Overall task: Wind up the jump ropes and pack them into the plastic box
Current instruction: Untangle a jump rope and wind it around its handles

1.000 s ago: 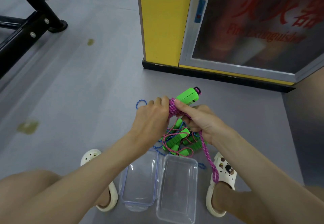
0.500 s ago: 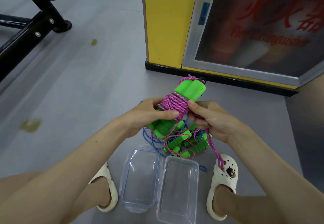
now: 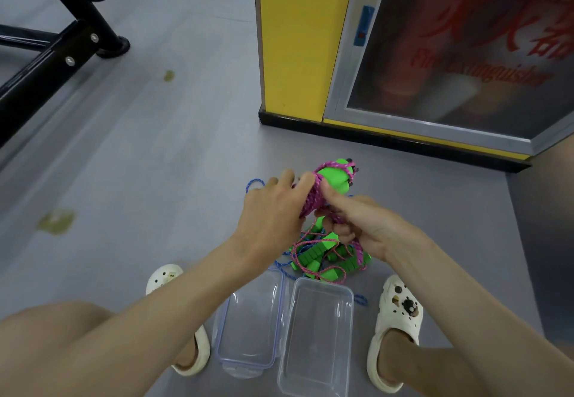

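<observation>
- The left hand [image 3: 273, 210] reaches in from 7 o'clock with its back turned up. Its fingers curl over the pink rope [image 3: 310, 207], which is wound round a pair of green handles [image 3: 335, 179], and it grips that bundle.
- The right hand [image 3: 363, 225] comes in from 5 o'clock. Its thumb lies on the coils and points toward 10 o'clock, and the other fingers are curled underneath. It pinches the pink rope, and a loose strand hangs from the palm toward 6 o'clock.
- The bundle is held off the floor, just at 3 o'clock of the view's middle. The free ends of the handles stick out toward 1 o'clock, crossed by a few pink turns.
- The left fingertips and the lower ends of the held handles are hidden behind the hands and coils.
- A pile of ropes [image 3: 320, 260] lies on the grey floor at 6 o'clock of the hands, with more green handles and pink and blue cord. The right hand partly covers it, and the tangle is too dense to count.
- A blue loop [image 3: 255, 182] peeks out at 10 o'clock of the left hand.
- The clear plastic box [image 3: 316, 343] stands open at 6 o'clock of the pile, its near end reaching the bottom edge. Its lid [image 3: 248, 328] lies just beside it at 9 o'clock. Both sit between two white sandals [image 3: 400, 306].
- At 1 o'clock the red lettering on the glass of a yellow cabinet [image 3: 295, 39] is blurred. At 10 o'clock a black metal frame [image 3: 46, 64] is cut off by the picture's edge.
</observation>
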